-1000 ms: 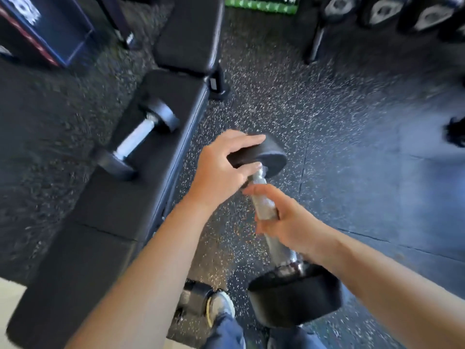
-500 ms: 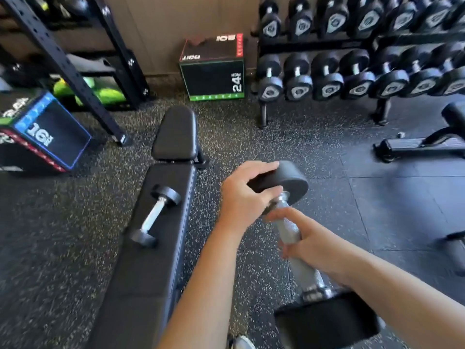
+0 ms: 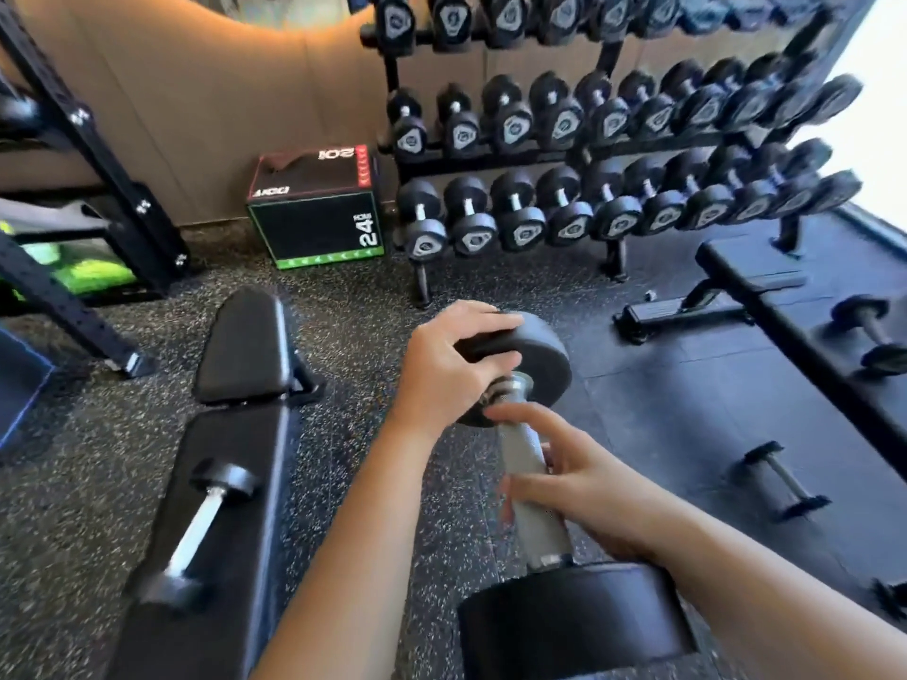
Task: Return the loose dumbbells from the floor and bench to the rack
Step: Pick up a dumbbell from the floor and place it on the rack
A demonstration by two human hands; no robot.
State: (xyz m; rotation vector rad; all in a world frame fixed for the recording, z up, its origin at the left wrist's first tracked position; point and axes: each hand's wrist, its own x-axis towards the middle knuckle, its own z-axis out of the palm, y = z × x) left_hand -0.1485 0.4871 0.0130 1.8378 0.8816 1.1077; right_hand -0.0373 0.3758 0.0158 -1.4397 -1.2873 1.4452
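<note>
I hold a large black dumbbell (image 3: 535, 483) in front of me, off the floor. My left hand (image 3: 446, 370) grips its far head from above. My right hand (image 3: 574, 483) wraps its steel handle, fingers partly loosened. A smaller dumbbell (image 3: 199, 532) lies on the black bench (image 3: 235, 606) at the left. Another dumbbell (image 3: 871, 336) rests on the bench (image 3: 795, 306) at the right, and a small one (image 3: 783, 478) lies on the floor there. The three-tier rack (image 3: 540, 157) full of dumbbells stands ahead against the wall.
A black plyo box (image 3: 319, 213) marked 24 sits left of the rack. A black steel frame (image 3: 93, 188) with green items beneath stands at far left. Speckled rubber floor (image 3: 368, 296) lies between me and the rack.
My view has lifted and moved closer to the rack, which now fills the upper right. The held dumbbell has risen with both hands on it; my right fingers have loosened slightly.
</note>
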